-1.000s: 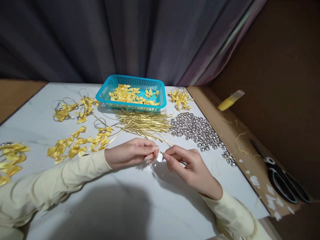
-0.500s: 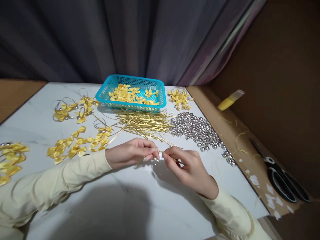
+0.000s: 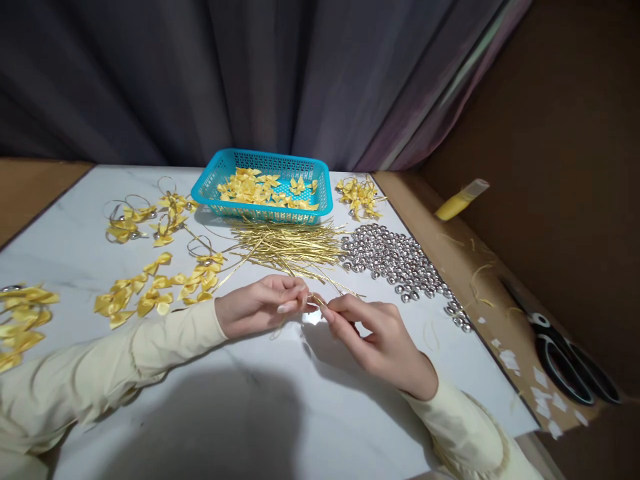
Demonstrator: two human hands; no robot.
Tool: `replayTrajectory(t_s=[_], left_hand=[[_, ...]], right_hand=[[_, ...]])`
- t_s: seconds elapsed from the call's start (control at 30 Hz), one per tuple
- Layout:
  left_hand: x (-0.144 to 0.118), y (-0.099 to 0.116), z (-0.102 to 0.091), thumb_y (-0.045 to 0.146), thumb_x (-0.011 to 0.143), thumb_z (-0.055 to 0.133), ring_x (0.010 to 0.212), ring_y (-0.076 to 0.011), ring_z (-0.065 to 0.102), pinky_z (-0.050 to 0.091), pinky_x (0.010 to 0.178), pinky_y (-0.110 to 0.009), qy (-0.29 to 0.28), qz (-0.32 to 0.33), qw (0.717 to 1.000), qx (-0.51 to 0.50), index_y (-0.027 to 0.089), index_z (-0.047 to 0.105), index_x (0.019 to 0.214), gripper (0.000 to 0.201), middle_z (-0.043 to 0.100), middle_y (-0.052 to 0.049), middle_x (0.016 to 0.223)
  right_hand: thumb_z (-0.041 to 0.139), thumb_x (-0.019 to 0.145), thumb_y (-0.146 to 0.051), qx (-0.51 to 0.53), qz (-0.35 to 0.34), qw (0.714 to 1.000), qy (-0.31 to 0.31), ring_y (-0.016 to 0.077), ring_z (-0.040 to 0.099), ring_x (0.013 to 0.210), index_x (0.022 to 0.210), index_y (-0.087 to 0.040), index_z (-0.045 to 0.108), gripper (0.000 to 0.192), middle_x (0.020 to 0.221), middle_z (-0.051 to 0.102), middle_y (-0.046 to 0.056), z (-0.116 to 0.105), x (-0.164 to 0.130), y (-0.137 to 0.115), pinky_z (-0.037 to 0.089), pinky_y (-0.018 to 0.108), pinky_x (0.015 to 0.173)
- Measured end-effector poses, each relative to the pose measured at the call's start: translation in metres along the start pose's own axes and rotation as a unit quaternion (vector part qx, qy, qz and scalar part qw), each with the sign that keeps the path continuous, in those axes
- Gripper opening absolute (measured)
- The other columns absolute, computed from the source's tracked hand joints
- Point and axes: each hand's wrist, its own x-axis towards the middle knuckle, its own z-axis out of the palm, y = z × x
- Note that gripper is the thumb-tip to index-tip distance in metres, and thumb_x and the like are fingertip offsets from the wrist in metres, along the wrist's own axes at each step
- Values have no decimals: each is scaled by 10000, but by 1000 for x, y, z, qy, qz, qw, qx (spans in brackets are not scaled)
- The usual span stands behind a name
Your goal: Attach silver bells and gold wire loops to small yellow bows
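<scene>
Head view: the turquoise basket (image 3: 270,212) stood beyond my left hand (image 3: 263,303) and right hand (image 3: 376,333), which pinched one thin gold cord (image 3: 317,299) between them, apparently unfinished. Some looped ribbon bows (image 3: 125,231) looked done; loose bows (image 3: 245,188) and silver beads (image 3: 385,257) remained.

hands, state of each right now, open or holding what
Left hand: closed, pinching a thin gold strand.
Right hand: closed, apparently pinching the same gold strand.

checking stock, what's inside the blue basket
The blue basket holds yellow ribbon bows, heaped at left, more scattered at right. Whatever lies beneath the heap is covered.
</scene>
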Motion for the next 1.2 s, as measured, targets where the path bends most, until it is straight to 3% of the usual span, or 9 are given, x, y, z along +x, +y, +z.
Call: replayTrajectory(t_s=[0.3, 0.43, 0.53, 0.7, 0.87, 0.97, 1.07, 1.13, 1.2], left_hand=[[0, -1, 4, -9, 650, 614, 698, -114, 538, 469, 643, -172, 18, 4, 997, -76, 87, 624, 609, 105, 468, -7, 523], [-2, -1, 7, -63, 649, 542, 849, -146, 589, 509, 757, -194, 39, 2, 994, -101, 86, 612, 596, 173, 499, -29, 549], [-3, -1, 7, -87, 656, 508, 802, -126, 617, 499, 866, -210, 47, 10, 992, -120, 76, 602, 574, 205, 494, -21, 538], [-2, -1, 5, -83, 645, 531, 781, -116, 630, 492, 899, -198, 34, 19, 994, -105, 71, 598, 572, 182, 529, -23, 562], [-2, 0, 0, -11, 661, 639, 778, -111, 634, 520, 763, -133, 22, 6, 997, -67, 75, 601, 601, 111, 564, -29, 614], [-3, 0, -2, 47, 690, 671, 797, -119, 645, 508, 810, -140, 9, 0, 998, -56, 72, 615, 646, 75, 569, -22, 607], [-3, 1, -3, 81, 729, 664, 843, -134, 653, 477, 894, -165, -10, 3, 999, -53, 64, 639, 689, 50, 597, -28, 607], [-3, 2, -1, 75, 731, 661, 898, -155, 648, 462, 919, -172, -17, 9, 998, -56, 61, 644, 680, 56, 612, -36, 608], [-3, 4, 2, 57, 716, 667, 981, -176, 627, 449, 924, -156, -16, 7, 998, -64, 62, 643, 663, 59, 628, -48, 628]], right_hand=[[447, 893, -216, 25, 33, 999, -16, 60, 482, 469, 718, -148, 563, 220, 572, 588, -4, 2, 0, 0, 336, 175, 426], [447, 894, -217, 29, 41, 998, -24, 61, 472, 467, 727, -147, 570, 219, 577, 587, -3, 5, 1, 2, 331, 179, 427], [455, 891, -210, 34, 33, 999, -18, 66, 476, 483, 719, -142, 573, 220, 583, 585, 2, 7, 1, 3, 331, 183, 438], [443, 896, -213, 17, 27, 999, -20, 85, 488, 540, 749, -134, 604, 232, 629, 589, 21, 6, 3, 4, 359, 200, 494], [449, 897, -227, -11, 12, 998, -56, 80, 458, 530, 813, -137, 620, 211, 634, 567, 9, 6, 3, 6, 351, 207, 513], [428, 906, -234, -26, 14, 997, -77, 80, 444, 514, 828, -139, 619, 227, 604, 530, -6, 7, 4, 7, 341, 206, 501], [442, 905, -287, -36, 22, 992, -120, 95, 490, 549, 885, -148, 620, 226, 652, 574, 8, -2, 7, 6, 383, 216, 533], [487, 886, -329, -43, 37, 988, -146, 119, 562, 660, 972, -159, 610, 228, 796, 637, 42, -19, 7, 6, 428, 228, 598], [522, 863, -365, -60, 80, 986, -133, 145, 599, 801, 1029, -179, 598, 260, 968, 646, 69, -40, 4, 10, 452, 226, 634]])
